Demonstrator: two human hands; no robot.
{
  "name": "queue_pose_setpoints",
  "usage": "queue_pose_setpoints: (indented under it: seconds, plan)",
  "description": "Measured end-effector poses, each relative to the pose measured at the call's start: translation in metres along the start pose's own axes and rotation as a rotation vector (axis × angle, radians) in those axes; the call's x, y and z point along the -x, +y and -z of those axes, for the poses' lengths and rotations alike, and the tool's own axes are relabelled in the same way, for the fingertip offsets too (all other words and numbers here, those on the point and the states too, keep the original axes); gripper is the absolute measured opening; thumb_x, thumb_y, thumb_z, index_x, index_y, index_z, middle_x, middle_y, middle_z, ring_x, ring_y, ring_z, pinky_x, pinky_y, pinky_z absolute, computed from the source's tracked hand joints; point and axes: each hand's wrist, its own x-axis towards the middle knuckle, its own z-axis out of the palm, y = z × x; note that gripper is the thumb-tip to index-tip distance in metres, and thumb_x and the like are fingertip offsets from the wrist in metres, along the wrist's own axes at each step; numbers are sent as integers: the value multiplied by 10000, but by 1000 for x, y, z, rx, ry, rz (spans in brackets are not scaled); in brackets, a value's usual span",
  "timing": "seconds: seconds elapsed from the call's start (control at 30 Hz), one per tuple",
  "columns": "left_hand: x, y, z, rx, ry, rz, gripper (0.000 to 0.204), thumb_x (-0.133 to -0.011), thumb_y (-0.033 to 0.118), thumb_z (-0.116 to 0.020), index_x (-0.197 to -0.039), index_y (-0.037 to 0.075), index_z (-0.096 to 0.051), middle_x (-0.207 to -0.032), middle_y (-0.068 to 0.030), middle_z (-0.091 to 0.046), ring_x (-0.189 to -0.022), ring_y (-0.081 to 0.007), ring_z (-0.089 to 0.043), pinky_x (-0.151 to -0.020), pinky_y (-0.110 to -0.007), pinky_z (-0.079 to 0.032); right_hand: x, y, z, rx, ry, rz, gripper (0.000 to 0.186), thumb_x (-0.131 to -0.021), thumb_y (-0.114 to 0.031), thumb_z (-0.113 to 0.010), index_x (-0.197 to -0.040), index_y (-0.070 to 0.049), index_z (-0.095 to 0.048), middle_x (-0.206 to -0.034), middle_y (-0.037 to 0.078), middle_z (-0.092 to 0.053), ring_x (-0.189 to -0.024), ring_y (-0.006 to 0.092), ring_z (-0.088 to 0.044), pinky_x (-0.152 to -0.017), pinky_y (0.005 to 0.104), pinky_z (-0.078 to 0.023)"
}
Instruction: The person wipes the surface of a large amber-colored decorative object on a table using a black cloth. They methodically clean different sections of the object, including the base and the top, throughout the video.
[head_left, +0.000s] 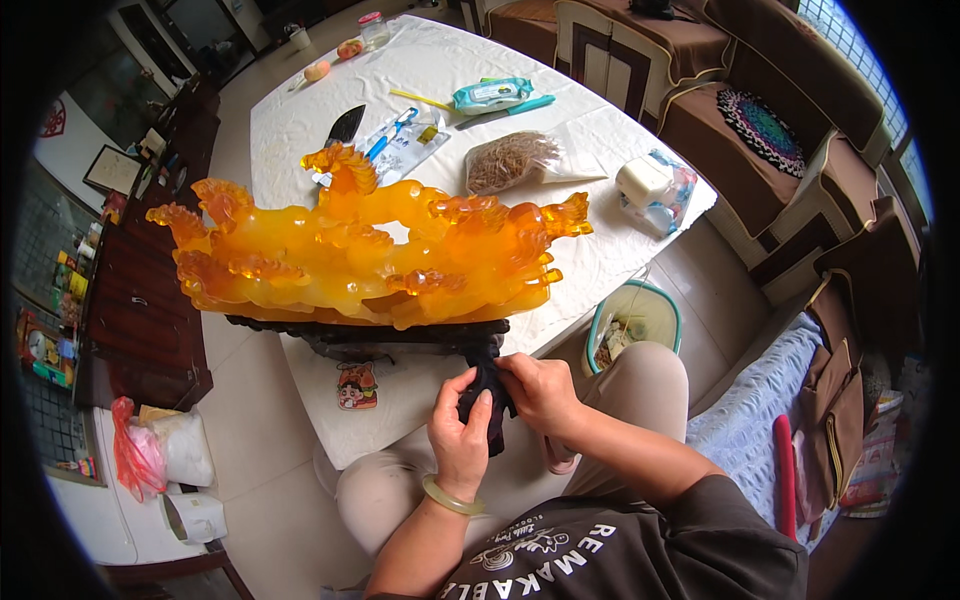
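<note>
A large translucent amber-orange sculpture [370, 260], apparently a group of horses, stands on a dark base [370, 335] at the table's near edge. Just below the base's right end, a bunched black cloth [487, 390] hangs between my hands. My left hand [461, 425], with a pale bangle at the wrist, pinches the cloth from the left. On the other side, my right hand [540, 392] has its fingers closed on the upper part of the cloth. The cloth's top meets the base's end; whether it is pressed against it I cannot tell.
On the white-covered table [290, 130] lie a dark blade [346, 126], a blue-handled brush [392, 133], a wipes pack [492, 95], a bag of brown strands [512, 162] and a tissue pack [655, 190]. A green-rimmed bin [637, 325] stands by my right knee.
</note>
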Motion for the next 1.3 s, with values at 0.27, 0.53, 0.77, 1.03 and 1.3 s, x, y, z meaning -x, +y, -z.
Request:
queue_pose_setpoints:
  seconds: [0.27,0.53,0.77,1.03,1.3]
  plan:
    - [-1,0,4,167,62,51,323,-935,56,-630,-1236,-43,-569,-1110,-85,-634,-990,-134,-593,-901,-276,-491,-13,-4,-7,101,-27,116,171,-790,-11,-686,-946,-36,-622,-722,117,-635,-577,306,-652,-485,392,-504]
    - [-4,0,5,182,51,68,328,-935,50,-624,-1244,-44,-562,-1122,-90,-633,-1002,-134,-590,-911,-274,-486,-16,-7,-8,232,-77,108,212,-711,-29,-657,-903,-56,-572,-704,97,-602,-542,306,-634,-454,408,-497]
    - [-6,0,5,168,52,79,324,-931,41,-620,-1241,-39,-569,-1136,-90,-636,-1009,-134,-593,-912,-276,-489,-18,-12,-5,307,-84,105,209,-685,-30,-657,-820,-72,-504,-684,82,-568,-523,300,-621,-433,397,-484]
    - [-6,-7,5,162,48,72,316,-932,25,-615,-1238,-37,-573,-1131,-84,-638,-1009,-134,-596,-914,-277,-491,-14,-10,-9,256,-85,56,233,-708,25,-643,-928,-38,-598,-706,117,-616,-548,332,-619,-449,415,-479]
    - [-7,-8,4,93,28,84,297,-926,27,-629,-1217,-25,-592,-1107,-78,-646,-990,-127,-600,-903,-271,-493,-3,-3,-12,212,-57,-13,139,-805,4,-648,-930,-33,-599,-753,142,-651,-589,360,-636,-476,420,-497]
